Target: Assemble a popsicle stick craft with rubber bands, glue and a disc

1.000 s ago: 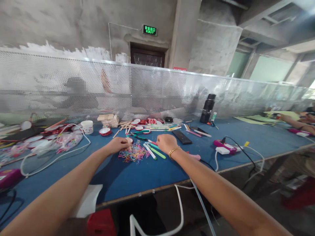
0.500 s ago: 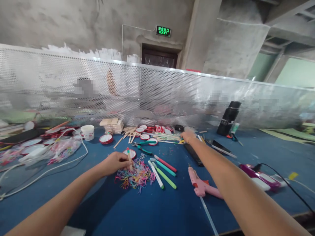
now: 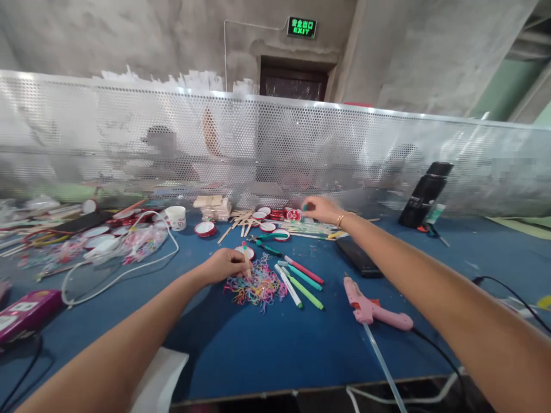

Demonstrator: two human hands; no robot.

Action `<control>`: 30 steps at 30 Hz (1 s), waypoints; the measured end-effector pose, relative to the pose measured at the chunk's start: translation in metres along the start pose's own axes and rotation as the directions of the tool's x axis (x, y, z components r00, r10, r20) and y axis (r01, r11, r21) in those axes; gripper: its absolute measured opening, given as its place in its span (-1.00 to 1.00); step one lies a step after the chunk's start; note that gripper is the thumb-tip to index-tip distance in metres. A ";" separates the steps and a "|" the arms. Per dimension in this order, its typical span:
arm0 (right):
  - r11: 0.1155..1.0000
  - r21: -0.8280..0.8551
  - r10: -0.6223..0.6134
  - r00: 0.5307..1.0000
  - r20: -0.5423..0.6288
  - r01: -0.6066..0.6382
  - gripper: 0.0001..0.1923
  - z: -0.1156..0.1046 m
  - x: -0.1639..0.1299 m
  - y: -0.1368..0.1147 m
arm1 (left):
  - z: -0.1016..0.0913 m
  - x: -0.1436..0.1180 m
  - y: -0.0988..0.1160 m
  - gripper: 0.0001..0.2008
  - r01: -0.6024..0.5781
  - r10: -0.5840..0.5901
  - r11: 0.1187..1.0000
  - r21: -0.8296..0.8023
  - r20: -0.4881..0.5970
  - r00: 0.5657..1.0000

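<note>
My left hand (image 3: pixel 224 265) rests on the blue table (image 3: pixel 241 338) at the edge of a pile of coloured rubber bands (image 3: pixel 257 285), pinching a small wooden stick (image 3: pixel 245 257) with a red and green tip. My right hand (image 3: pixel 321 210) is stretched to the far side, fingers closed on a small teal-tipped thing among the red-and-white round lids (image 3: pixel 279 217); what it is stays unclear. Several marker pens (image 3: pixel 301 278) lie right of the bands. Green-handled pliers (image 3: pixel 264 239) lie between the two hands.
A pink glue gun (image 3: pixel 371 307) with a glue stick lies at the right front. A black phone (image 3: pixel 358 256), a black flask (image 3: pixel 424 195), a white cup (image 3: pixel 175 217), wooden sticks (image 3: pixel 239 221), a white cable (image 3: pixel 124 267) and a purple device (image 3: pixel 26 312) are around. A perforated metal screen (image 3: pixel 275 149) backs the table.
My right hand left the spot beside the rubber bands and reached out to the far row of lids and pens, then shifted left there. My left hand stayed at the bands.
</note>
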State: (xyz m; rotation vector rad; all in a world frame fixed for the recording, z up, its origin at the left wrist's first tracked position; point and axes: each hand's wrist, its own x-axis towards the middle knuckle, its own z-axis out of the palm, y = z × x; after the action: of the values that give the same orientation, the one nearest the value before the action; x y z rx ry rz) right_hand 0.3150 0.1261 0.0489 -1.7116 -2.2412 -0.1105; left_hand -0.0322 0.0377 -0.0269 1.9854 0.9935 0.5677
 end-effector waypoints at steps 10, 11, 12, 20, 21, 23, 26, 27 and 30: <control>0.707 0.654 -0.174 0.962 -0.209 0.270 -0.81 -0.001 -0.060 -0.135 | 0.001 0.002 -0.014 -0.61 -0.065 0.066 0.997 0.038 -0.025 0.997; 0.770 0.590 -0.172 0.970 -0.172 0.242 -0.83 0.002 -0.071 -0.133 | 0.001 0.002 -0.013 -0.61 -0.072 0.073 0.996 0.044 -0.024 0.997; 0.828 0.520 -0.168 0.977 -0.131 0.212 -0.86 0.004 -0.081 -0.130 | 0.002 0.001 -0.011 -0.60 -0.076 0.077 0.996 0.053 -0.021 0.997; 0.995 0.084 0.031 0.987 0.155 -0.044 -0.88 0.020 -0.138 -0.114 | 0.002 0.006 -0.009 -0.61 -0.051 0.053 0.996 0.073 -0.037 0.998; 0.997 0.045 0.056 0.986 0.154 -0.064 -0.87 0.022 -0.142 -0.115 | 0.002 0.006 -0.009 -0.62 -0.047 0.050 0.996 0.069 -0.043 0.998; 0.995 -0.030 0.095 0.986 0.139 -0.092 -0.84 0.025 -0.148 -0.119 | 0.003 0.006 -0.007 -0.64 -0.047 0.050 0.997 0.067 -0.049 0.998; 0.983 -0.129 0.148 0.982 0.115 -0.133 -0.79 0.025 -0.154 -0.127 | 0.005 0.003 0.000 -0.66 -0.045 0.049 0.996 0.074 -0.053 0.997; 0.977 -0.154 0.167 0.979 0.116 -0.148 -0.78 0.023 -0.156 -0.129 | 0.005 0.002 0.003 -0.67 -0.044 0.048 0.996 0.076 -0.056 0.997; 0.965 -0.193 0.207 0.968 0.141 -0.179 -0.76 0.018 -0.162 -0.133 | 0.006 -0.001 0.008 -0.67 -0.038 0.043 0.996 0.082 -0.060 0.997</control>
State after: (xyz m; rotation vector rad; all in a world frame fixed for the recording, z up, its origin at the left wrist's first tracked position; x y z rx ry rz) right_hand 0.2226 -0.0570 0.0012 -2.0949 -2.2164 -0.1377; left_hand -0.0249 0.0310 -0.0235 2.0744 1.0299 0.6235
